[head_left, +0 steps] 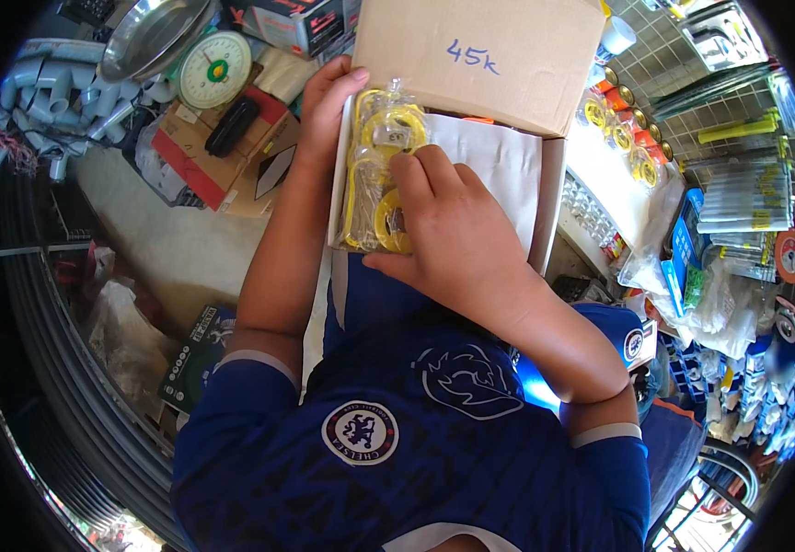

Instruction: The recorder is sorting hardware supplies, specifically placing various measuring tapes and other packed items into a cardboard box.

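Observation:
An open cardboard box (pixel 553 207) is before me, its lid (pixel 480 41) raised at the far side and marked in handwriting. My left hand (pixel 328 103) grips the box's left wall near the far corner, thumb over the rim. Along the left side inside lie yellow ring-shaped items (pixel 387 131) in transparent plastic packaging. My right hand (pixel 456 214) reaches over this packaging, fingertips on its right part and thumb at the near edge. The hand hides some of the rings. A white sheet (pixel 491 159) covers the contents to the right, with a bit of orange showing beyond it.
A dial scale (pixel 214 69) with a metal pan (pixel 152 34) stands far left, beside grey pipe fittings (pixel 59 90). A black case (pixel 232 126) rests on a cardboard carton (pixel 218 155). To the right, orange-sided cans (pixel 635 121) line a white shelf (pixel 597 179) below a wire rack (pixel 680 90).

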Demonstrator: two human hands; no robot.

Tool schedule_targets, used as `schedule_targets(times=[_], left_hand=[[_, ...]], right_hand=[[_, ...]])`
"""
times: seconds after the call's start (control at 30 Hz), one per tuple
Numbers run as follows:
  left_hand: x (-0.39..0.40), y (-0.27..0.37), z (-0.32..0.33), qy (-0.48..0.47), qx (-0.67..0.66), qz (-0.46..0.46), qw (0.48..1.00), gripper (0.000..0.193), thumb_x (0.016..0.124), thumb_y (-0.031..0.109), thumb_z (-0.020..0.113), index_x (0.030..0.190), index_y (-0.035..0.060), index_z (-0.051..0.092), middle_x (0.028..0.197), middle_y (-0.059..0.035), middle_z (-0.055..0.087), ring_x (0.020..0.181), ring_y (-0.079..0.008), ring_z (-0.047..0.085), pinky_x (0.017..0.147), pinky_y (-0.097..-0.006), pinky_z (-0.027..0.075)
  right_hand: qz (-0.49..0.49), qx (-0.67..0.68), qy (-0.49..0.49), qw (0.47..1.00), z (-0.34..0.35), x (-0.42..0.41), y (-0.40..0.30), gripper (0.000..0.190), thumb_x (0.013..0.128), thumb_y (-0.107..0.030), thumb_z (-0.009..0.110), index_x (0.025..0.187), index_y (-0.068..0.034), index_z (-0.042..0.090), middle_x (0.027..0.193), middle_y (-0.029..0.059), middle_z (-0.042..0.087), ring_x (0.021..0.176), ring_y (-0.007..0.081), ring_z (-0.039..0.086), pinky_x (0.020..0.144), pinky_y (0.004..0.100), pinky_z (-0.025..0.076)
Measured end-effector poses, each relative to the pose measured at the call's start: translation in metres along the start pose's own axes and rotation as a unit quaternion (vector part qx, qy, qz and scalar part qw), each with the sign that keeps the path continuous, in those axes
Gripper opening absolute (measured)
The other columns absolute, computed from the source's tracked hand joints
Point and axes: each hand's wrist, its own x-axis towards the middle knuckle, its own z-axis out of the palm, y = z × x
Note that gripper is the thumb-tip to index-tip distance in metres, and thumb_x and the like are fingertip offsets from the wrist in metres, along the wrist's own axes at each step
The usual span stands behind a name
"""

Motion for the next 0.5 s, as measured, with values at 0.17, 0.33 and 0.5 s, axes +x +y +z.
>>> schedule_targets(times=[0.17,0.33,0.5], left_hand=[[-0.002,0.000,-0.012,-0.006,0.027,0.008,1.000,0.018,0.095,0.013,0.061,0.102,-0.0020,0.066,0.092,-0.0079,0.070,0.079,-0.0132,0.067,0.073,-0.0272,0.054],[0.000,-0.002,-0.015,-0.024,-0.019,0.010,0.999,0.019,0.095,0.014,0.061,0.102,-0.0027,0.065,0.092,-0.0087,0.070,0.080,-0.0130,0.067,0.073,-0.0274,0.054],[0.005,-0.009,-0.023,-0.028,-0.007,0.007,1.000,0.016,0.096,0.014,0.061,0.101,0.0001,0.066,0.090,-0.0057,0.069,0.080,-0.0107,0.064,0.072,-0.0250,0.051]], right_hand=[[-0.031,0.025,0.038,0.998,0.014,-0.006,-0.003,0.079,0.072,-0.025,0.090,0.141,-0.014,0.055,0.122,0.0180,0.055,0.105,0.0399,0.063,0.089,0.0460,0.055],[-0.071,0.034,0.062,0.995,0.024,-0.007,-0.003,0.074,0.073,-0.024,0.089,0.138,-0.007,0.059,0.127,0.0208,0.051,0.111,0.0394,0.058,0.094,0.0453,0.054],[-0.031,0.034,0.051,0.998,0.036,-0.006,-0.004,0.071,0.077,-0.024,0.087,0.141,-0.011,0.060,0.128,0.0191,0.050,0.116,0.0392,0.057,0.102,0.0459,0.050]])
